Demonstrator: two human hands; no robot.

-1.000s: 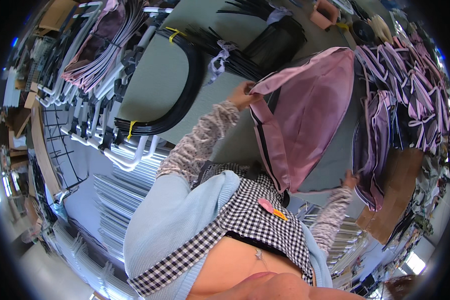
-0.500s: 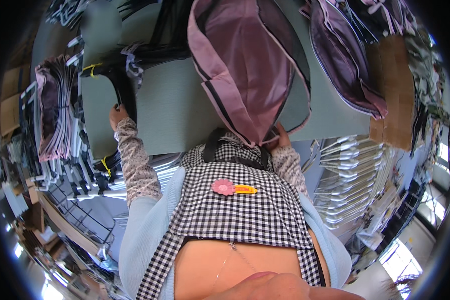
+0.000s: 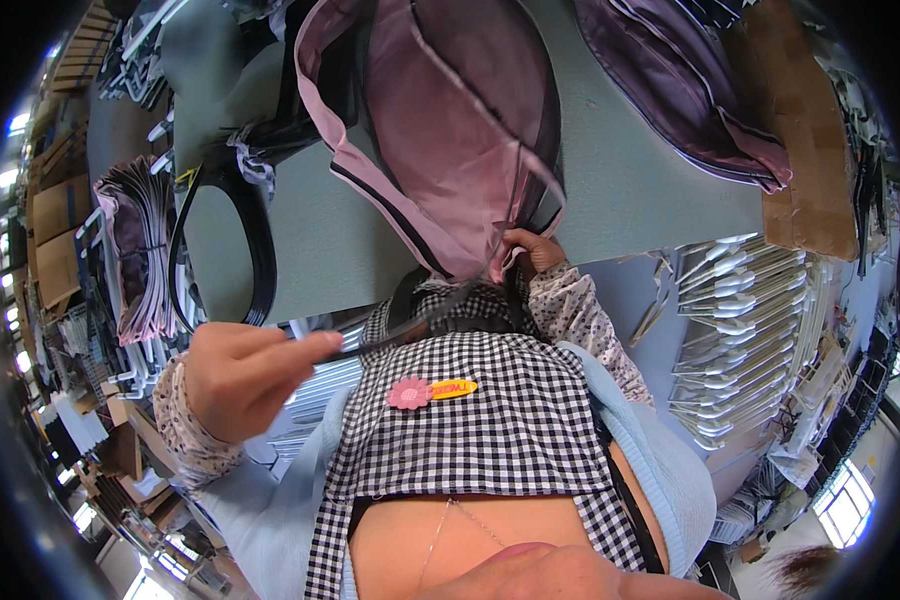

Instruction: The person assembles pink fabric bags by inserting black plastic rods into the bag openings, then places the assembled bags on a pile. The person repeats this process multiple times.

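My left hand [image 3: 240,380] is raised in front of my chest at the left, fingers closed on the end of a thin black strip [image 3: 395,336]. The strip runs up and right toward the lower tip of a pink fabric bag piece [image 3: 430,110]; it is partly blurred there. At that tip my right hand [image 3: 535,252] pinches the pink fabric, with its fingertips partly hidden. The bag piece lies spread open on the table with dark edging along its sides. A bundle of long black strips [image 3: 262,245] hangs in a loop over the table's left front edge.
A second pink bag piece [image 3: 685,90] lies at the right of the grey-green table [image 3: 650,215], beside brown cardboard [image 3: 805,130]. A stack of pink-edged pieces [image 3: 135,250] hangs at the left. White-tipped rods [image 3: 735,330] are racked below right.
My left hand has left the strip bundle and come back toward my chest with a black strip. My right hand has lifted slightly with the fabric tip, and the pink bag piece has shifted left in view.
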